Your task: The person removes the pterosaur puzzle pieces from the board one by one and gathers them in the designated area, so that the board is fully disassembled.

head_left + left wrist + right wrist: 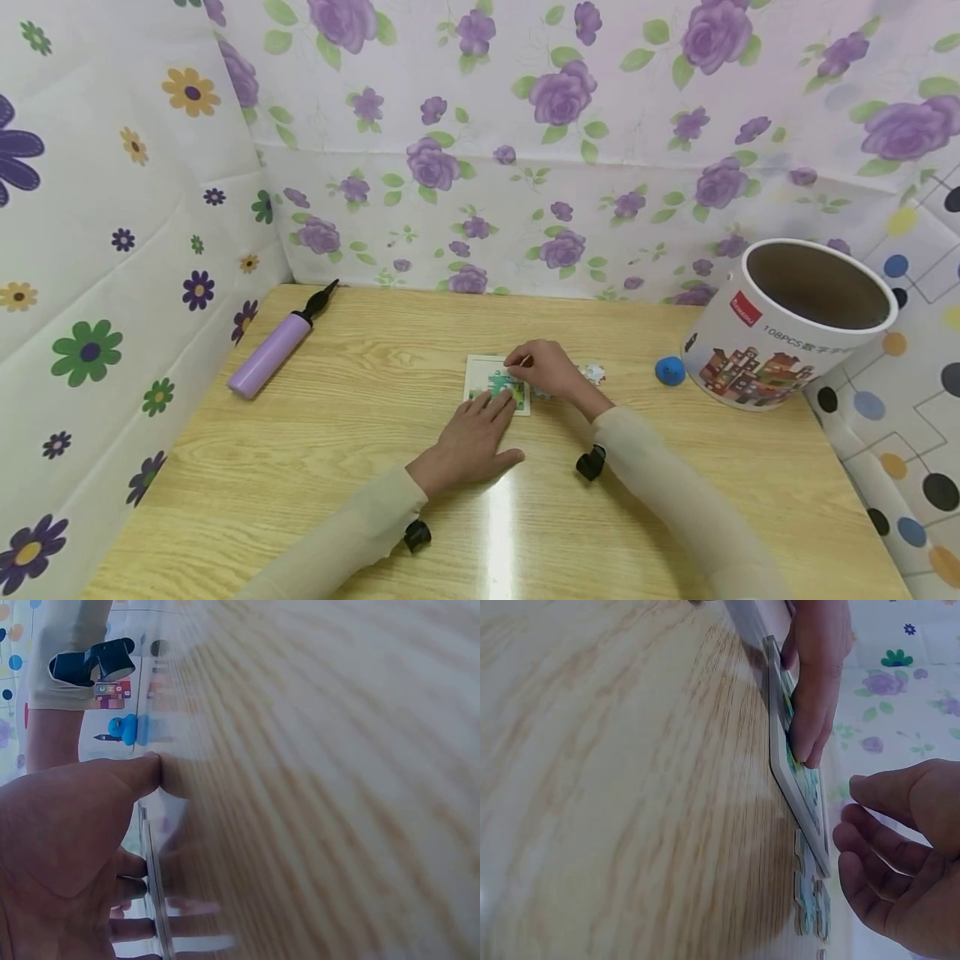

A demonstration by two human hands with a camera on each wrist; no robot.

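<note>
A small puzzle board (472,367) with a pale frame and a green picture lies flat on the table. My left hand (468,440) rests its extended fingers on the board's near part, thumb spread out to the side. Over the board's far right corner is my right hand (551,368), its fingers bent. From the right wrist, a narrow gap shows between thumb (889,793) and fingertips, with no piece visible there. Several loose jigsaw pieces (805,892) lie beside the frame. A pale piece (594,373) sits beyond the right wrist.
A blue round toy (670,371) stands right of the pieces, beside a large white printed bucket (720,350). At the back left lies a purple hand pump (272,354) with a black nozzle. Flowered cloth (450,208) borders the wooden table (360,400) behind.
</note>
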